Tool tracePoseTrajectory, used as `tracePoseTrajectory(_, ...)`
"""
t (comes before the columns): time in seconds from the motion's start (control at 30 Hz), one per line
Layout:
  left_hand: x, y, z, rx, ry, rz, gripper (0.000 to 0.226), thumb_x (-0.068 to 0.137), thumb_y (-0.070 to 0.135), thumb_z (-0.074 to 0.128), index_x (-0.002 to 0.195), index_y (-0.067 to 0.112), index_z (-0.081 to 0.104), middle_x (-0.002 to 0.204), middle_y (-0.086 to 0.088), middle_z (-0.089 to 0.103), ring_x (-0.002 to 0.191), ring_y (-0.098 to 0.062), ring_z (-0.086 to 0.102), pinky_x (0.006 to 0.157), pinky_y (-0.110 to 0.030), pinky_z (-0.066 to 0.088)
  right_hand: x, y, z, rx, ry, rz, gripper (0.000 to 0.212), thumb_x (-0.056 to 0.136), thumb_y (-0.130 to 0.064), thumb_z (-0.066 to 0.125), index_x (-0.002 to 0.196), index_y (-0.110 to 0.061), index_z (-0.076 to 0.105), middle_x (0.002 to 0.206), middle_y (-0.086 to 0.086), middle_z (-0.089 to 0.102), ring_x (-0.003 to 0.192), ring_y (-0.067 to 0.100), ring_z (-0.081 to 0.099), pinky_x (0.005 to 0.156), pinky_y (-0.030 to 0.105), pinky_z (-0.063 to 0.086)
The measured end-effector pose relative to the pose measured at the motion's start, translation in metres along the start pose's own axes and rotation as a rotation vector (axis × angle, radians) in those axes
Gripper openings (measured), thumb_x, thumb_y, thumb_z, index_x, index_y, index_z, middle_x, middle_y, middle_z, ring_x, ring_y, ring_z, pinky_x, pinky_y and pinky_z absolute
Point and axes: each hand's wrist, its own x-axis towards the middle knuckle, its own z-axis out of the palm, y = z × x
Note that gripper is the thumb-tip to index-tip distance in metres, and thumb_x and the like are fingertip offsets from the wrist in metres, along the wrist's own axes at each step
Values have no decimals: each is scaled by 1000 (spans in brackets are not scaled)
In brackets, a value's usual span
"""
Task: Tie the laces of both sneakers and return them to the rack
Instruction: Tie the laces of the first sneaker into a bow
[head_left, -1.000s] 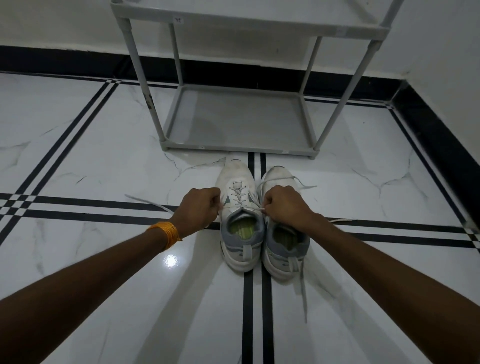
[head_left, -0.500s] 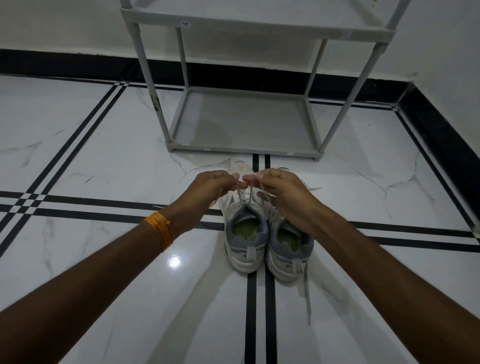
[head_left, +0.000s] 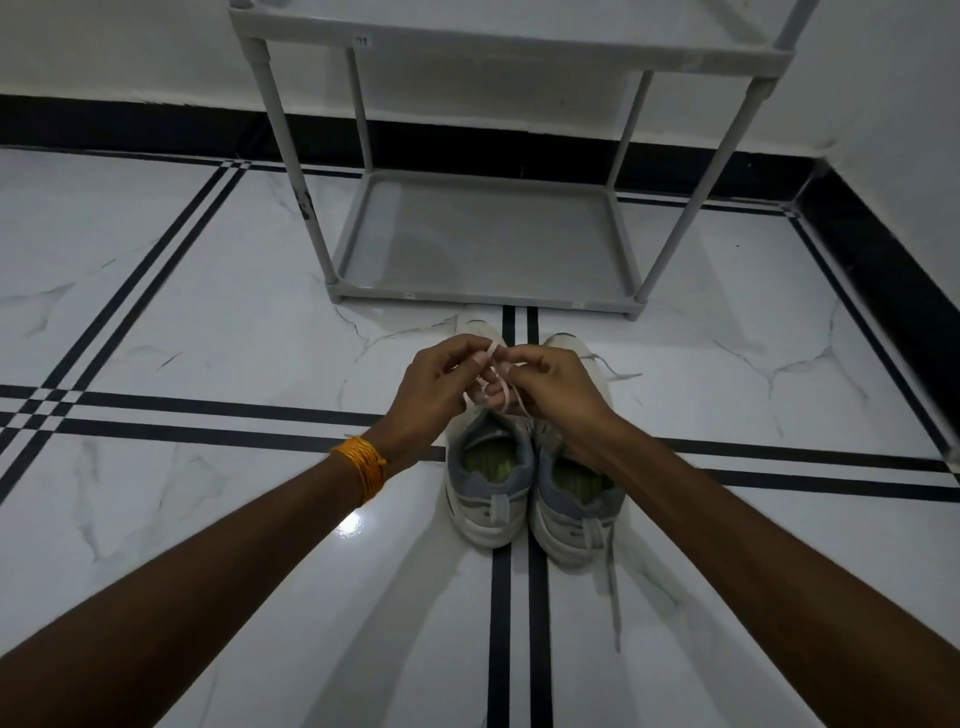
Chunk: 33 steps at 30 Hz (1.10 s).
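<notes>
On the white marble floor (head_left: 156, 322), just near of the grey rack (head_left: 483, 239), two white-and-grey sneakers stand side by side, heels toward the camera, toes nearly touching the rack's front rail.

Left sneaker (head_left: 488, 483): both hands meet above its tongue. Left hand (head_left: 441, 389) and right hand (head_left: 556, 387) are each pinched closed on its white laces (head_left: 480, 397), fingertips almost touching; a loop of lace shows between them. Orange thread band (head_left: 363, 467) on the left wrist.

Right sneaker (head_left: 576, 499): partly under the right forearm. Its loose lace (head_left: 613, 587) trails near along the floor past the heel; another end lies out to the right by the toe.

Room: rack's bottom shelf holds nothing, open at the front, framed by four thin posts. Upper shelf edge runs across the top of view. Black skirting (head_left: 130, 124) lines the far wall and runs down the right side, forming a corner far right. Wide bare floor left of the sneakers; less on the right before the skirting. Black inlay stripes cross under the shoes.

Writing: a small sticker on the upper shelf's front edge, marks too small to read. Small tags on the lower rail, also unreadable. No brand legible on the sneakers.
</notes>
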Motion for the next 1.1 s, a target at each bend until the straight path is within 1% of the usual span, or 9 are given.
tracePoseTrajectory(0.1, 1, -4, 1, 46, 24, 15, 22, 98, 21, 53, 114, 13, 66, 94, 2, 69, 74, -4, 62, 67, -17, 48, 1, -2, -3, 11, -82, 80, 29, 92, 3, 58, 116, -11, 65, 98, 20, 74, 88, 30, 74, 78, 32, 61)
tracePoseTrajectory(0.17, 2, -2, 0, 25, 23, 2, 19, 96, 19, 57, 113, 10, 59, 90, -3, 70, 65, -3, 64, 61, -17, 49, 2, -3, -6, -5, -104, 83, 31, 90, 6, 59, 115, -11, 64, 96, 21, 75, 85, 29, 74, 77, 31, 61)
tracePoseTrajectory(0.3, 9, 5, -7, -93, -112, -160, 40, 91, 15, 65, 123, 13, 42, 77, -1, 72, 56, -5, 63, 58, -19, 53, 3, -3, -11, -71, -137, 39, 30, 88, 1, 64, 117, -8, 63, 94, 22, 75, 83, 28, 74, 75, 31, 62)
tracePoseTrajectory(0.4, 18, 7, -15, -28, -251, -235, 44, 88, 16, 68, 127, 14, 46, 73, -1, 71, 59, -8, 63, 63, -25, 52, 7, -2, -12, -415, -142, -115, 35, 89, 0, 62, 121, -13, 61, 84, 12, 76, 77, 18, 75, 74, 22, 59)
tracePoseTrajectory(0.5, 23, 8, -19, 19, -285, -218, 29, 89, 18, 68, 112, 3, 63, 73, -4, 70, 61, -8, 62, 65, -26, 51, 8, -3, -10, -577, -137, -206, 35, 89, -2, 63, 120, -16, 64, 76, -2, 73, 69, 4, 72, 65, 8, 51)
tracePoseTrajectory(0.67, 19, 1, -8, -32, -187, -196, 24, 90, 16, 66, 101, -5, 63, 69, -5, 69, 55, -6, 61, 54, -16, 49, 3, -5, -9, -651, -136, -271, 34, 91, 2, 58, 119, -18, 61, 75, -6, 69, 64, -6, 67, 62, 4, 48)
tracePoseTrajectory(0.83, 14, -4, 5, 122, -15, -100, 22, 89, 23, 68, 93, 2, 63, 74, -7, 71, 57, -10, 66, 53, -16, 50, -6, 3, -6, -538, -17, -251, 28, 92, -3, 58, 113, -18, 46, 83, 6, 74, 71, 11, 73, 72, 28, 62)
tracePoseTrajectory(1.0, 10, -9, 9, 372, 81, 69, 15, 89, 26, 67, 92, 11, 65, 84, -5, 70, 73, -19, 69, 67, -26, 58, -4, 10, 6, -667, 100, -250, 13, 93, -12, 62, 106, -14, 63, 87, -2, 70, 70, 1, 63, 68, 11, 52)
tracePoseTrajectory(1.1, 8, -10, 7, 479, 59, 195, 17, 90, 25, 66, 90, 9, 64, 85, -8, 70, 76, -21, 65, 72, -29, 55, -1, 8, 10, -769, 99, -251, 17, 94, -9, 56, 104, -8, 70, 91, 6, 72, 77, 13, 65, 66, 16, 47)
